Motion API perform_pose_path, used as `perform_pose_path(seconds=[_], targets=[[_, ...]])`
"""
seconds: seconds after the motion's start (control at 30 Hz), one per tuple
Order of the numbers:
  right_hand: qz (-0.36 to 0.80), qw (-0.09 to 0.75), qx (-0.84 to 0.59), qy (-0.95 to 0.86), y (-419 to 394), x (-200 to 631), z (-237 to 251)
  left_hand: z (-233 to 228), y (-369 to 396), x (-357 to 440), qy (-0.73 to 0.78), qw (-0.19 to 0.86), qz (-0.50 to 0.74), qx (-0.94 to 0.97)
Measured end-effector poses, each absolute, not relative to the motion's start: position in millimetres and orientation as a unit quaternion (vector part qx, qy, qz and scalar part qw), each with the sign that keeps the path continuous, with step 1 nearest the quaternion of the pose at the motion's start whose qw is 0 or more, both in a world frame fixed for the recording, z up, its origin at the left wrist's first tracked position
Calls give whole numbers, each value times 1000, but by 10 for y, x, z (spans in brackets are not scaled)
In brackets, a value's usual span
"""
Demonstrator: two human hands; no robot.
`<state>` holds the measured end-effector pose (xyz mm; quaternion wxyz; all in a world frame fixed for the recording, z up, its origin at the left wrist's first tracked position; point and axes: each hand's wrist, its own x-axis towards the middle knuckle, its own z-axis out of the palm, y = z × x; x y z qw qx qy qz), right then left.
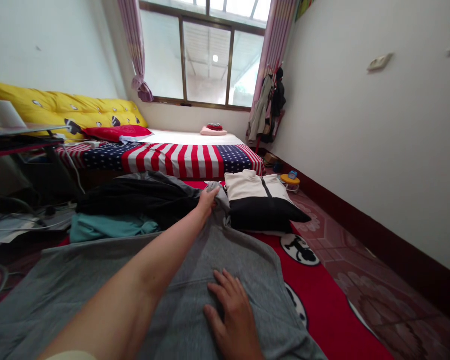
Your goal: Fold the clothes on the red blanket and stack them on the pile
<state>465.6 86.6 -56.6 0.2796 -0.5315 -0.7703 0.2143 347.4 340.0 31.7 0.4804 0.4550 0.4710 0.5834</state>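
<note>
The right hand (230, 312) lies flat, fingers spread and palm down, on the near part of the grey garment (97, 285), pressing it against the red mat (330, 320). The left hand (207, 200) is extended along the garment's length; its fingers are closed on the fabric at the far end, where the cloth bunches into a small raised fold. The grey garment is spread wide across the mat, mostly flat, with creases at the near edge and at the gripped end; no fold line has been made in it, so by appearance the work on this piece is at an early stage. Just beyond the left hand, a white-and-black garment (260, 200) lies folded into a neat rectangle, which indicates one finished item. To the left, a black garment (142, 195) and a teal garment (108, 226) lie loose and unfolded. Farther back stands a bed (180, 157) with a stars-and-stripes cover, below a window (206, 60).
</note>
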Motion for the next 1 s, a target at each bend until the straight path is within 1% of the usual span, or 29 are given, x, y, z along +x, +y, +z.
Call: perform_pose_path(seconds=[0.1, 0.2, 0.23, 0.3, 0.37, 0.47, 0.53, 0.6, 0.67, 0.77, 0.9, 1.0], targets=[[233, 315, -536, -748, 861, 4655, -570, 457, 2952, 3380, 432, 460, 543, 554], [270, 407, -544, -683, 885, 4682, -646, 490, 2263, 3224, 385, 450, 456, 665], [292, 442, -546, -649, 900, 4697, -679, 473, 2006, 3160, 364, 444, 406, 711], [332, 508, -547, -577, 936, 4730, -738, 408, 1506, 3022, 310, 346, 231, 855], [355, 560, -535, -524, 967, 4764, -768, 315, 1085, 2871, 321, 290, 150, 889], [374, 602, -499, -499, 971, 4800, -739, 150, 672, 2602, 384, 292, 141, 865], [375, 608, -486, -504, 949, 4808, -689, 13, 511, 2392, 440, 295, 158, 834], [351, 602, -491, -522, 924, 4800, -644, -153, 384, 2180, 487, 286, 170, 807], [307, 573, -503, -569, 909, 4785, -626, -328, 252, 1995, 505, 271, 180, 799], [217, 510, -523, -647, 904, 4776, -638, -509, 57, 1804, 483, 257, 199, 813], [92, 458, -539, -701, 918, 4863, -583, -468, 25, 1625, 505, 261, 245, 785], [39, 438, -519, -733, 971, 4997, -436, -300, 265, 1420, 551, 192, 293, 758]])
